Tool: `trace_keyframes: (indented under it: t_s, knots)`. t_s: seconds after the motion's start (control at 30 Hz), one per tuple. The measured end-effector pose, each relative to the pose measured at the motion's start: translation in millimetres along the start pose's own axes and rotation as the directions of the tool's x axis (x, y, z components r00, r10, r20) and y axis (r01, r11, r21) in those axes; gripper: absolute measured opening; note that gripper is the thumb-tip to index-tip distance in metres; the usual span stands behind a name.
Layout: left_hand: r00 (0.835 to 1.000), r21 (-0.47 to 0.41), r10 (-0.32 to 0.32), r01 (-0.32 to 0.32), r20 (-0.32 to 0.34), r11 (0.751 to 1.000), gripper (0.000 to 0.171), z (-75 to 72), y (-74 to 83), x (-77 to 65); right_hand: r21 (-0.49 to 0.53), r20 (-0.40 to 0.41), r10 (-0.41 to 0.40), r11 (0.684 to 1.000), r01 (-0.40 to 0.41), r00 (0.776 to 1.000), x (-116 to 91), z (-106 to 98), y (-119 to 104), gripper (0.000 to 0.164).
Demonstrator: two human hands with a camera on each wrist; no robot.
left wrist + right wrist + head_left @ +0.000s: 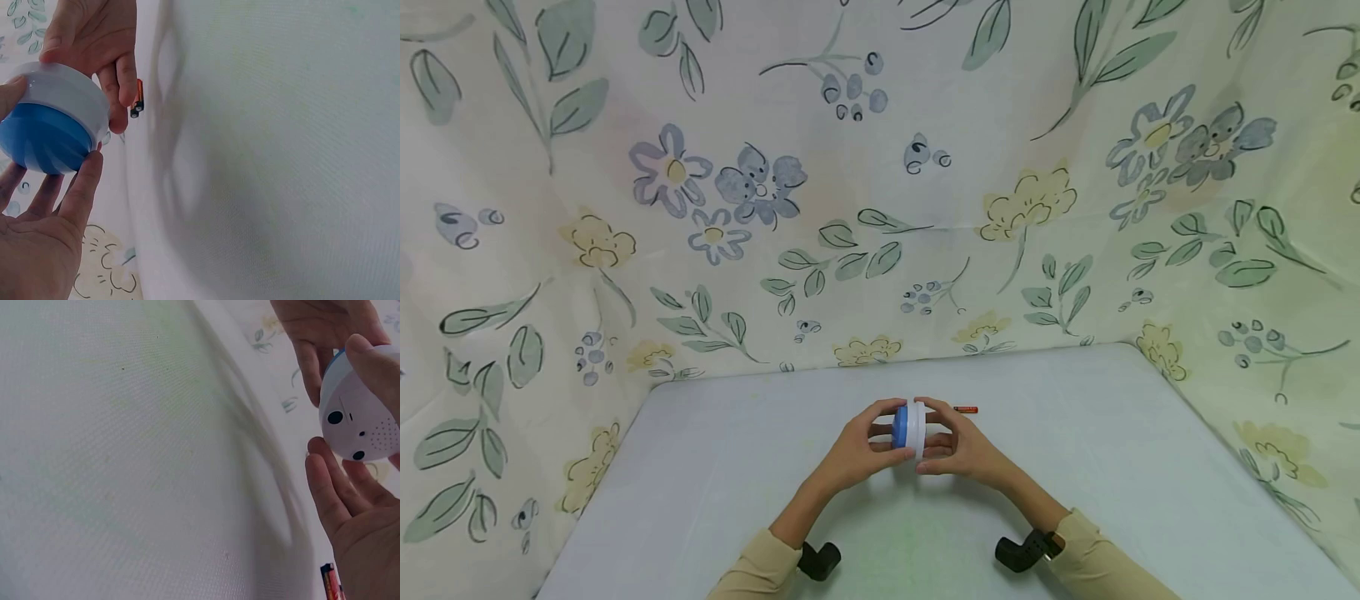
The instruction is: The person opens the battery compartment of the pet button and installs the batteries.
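Between both hands, above the white table, is a round blue-and-white device (912, 429) turned on its side. My left hand (857, 450) grips its blue domed side, the fingers curled round the edge. From the other side my right hand (973, 454) holds the white rim with thumb and fingers. In the left wrist view the glossy blue dome (44, 137) faces the left palm. The right wrist view shows the flat white face (356, 419), with a grid of small holes and several dark round spots.
Orange-and-black batteries (966, 409) lie on the table (760, 467) just beyond the right hand. A floral cloth (850, 275) hangs behind the table's far edge and along both sides. Each wrist wears a black camera (1018, 552) on a strap.
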State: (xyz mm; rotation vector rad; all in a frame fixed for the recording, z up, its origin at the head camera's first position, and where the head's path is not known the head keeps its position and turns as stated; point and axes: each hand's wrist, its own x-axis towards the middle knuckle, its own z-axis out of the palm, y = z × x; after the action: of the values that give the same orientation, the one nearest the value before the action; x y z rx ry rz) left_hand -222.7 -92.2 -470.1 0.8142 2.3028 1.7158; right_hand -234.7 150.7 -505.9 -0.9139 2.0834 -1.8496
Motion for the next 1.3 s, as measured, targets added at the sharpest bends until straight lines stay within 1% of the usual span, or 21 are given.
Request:
trace_keyframes:
  t_s: [0.1,0.37,0.5,0.63,0.77,0.97,1.1,1.3]
  knots:
    - [1.000,0.003,-0.001,0.001,0.000,1.000,0.067,-0.1,-0.6,0.2,-0.003,-0.003,0.008,1.000,-0.008,1.000,0,0,0,0.096]
    - [1.000,-0.014,-0.002,0.002,0.015,1.000,0.066,-1.7,-0.9,1.0,-0.018,-0.014,0.002,1.000,-0.002,1.000,-1,1,0,0.092]
    - [1.000,-0.023,0.010,-0.009,0.025,1.000,0.065,-3.2,-2.5,0.4,-0.063,-0.024,-0.005,0.998,0.004,1.000,-2,-2,3,0.092]
    - [1.000,-0.021,0.010,-0.010,0.025,1.000,0.064,-4.5,-4.1,-0.8,-0.147,-0.041,-0.014,0.989,0.008,0.999,-4,-3,4,0.090]
    - [1.000,0.000,-0.009,0.009,0.019,1.000,0.064,-5.6,-5.6,-2.2,-0.224,-0.065,-0.009,0.975,-0.006,0.998,-5,-4,3,0.090]
    - [0.999,0.059,-0.038,0.037,0.018,0.998,0.064,-5.8,-8.9,-3.9,-0.274,-0.078,0.004,0.961,-0.025,0.997,-5,-6,3,0.089]
    - [0.997,0.103,-0.067,0.064,0.027,0.993,0.067,-5.4,-9.4,-4.8,-0.294,-0.064,-0.002,0.956,-0.017,0.998,-5,-6,5,0.089]
    - [0.994,0.135,-0.108,0.103,0.032,0.985,0.071,-5.2,-11.2,-6.4,-0.303,-0.028,-0.005,0.953,-0.004,1.000,-5,-6,5,0.087]
